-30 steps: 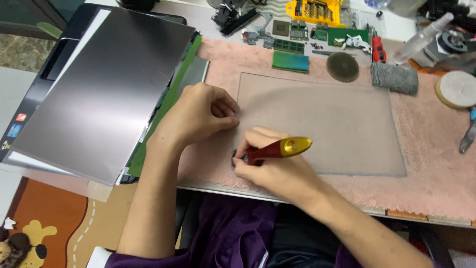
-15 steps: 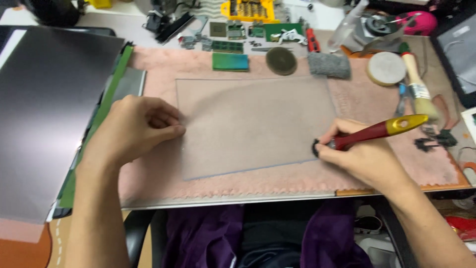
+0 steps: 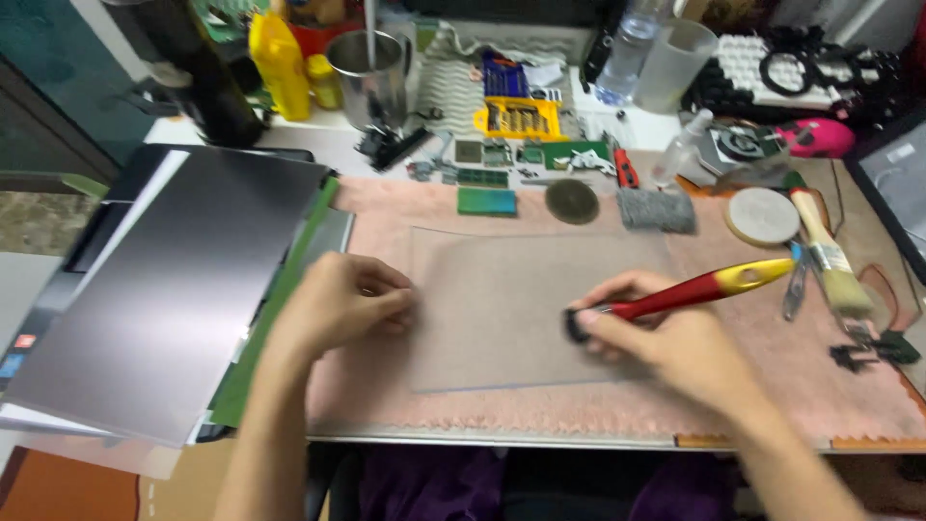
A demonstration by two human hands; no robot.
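Head view: a red-and-yellow roller tool (image 3: 690, 292) is being clenched by the right hand (image 3: 666, 342) mid-sheet on the translucent sheet (image 3: 502, 289) lying on the pink mat (image 3: 830, 376), its left edge being pinned by the curled left hand (image 3: 338, 304), with rolling seemingly unfinished.

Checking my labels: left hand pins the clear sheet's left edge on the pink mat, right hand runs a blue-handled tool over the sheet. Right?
Not quite. The tool in the right hand has a red handle with a yellow end, not blue, as the head view shows. The left hand does rest at the clear sheet's left edge on the pink mat.
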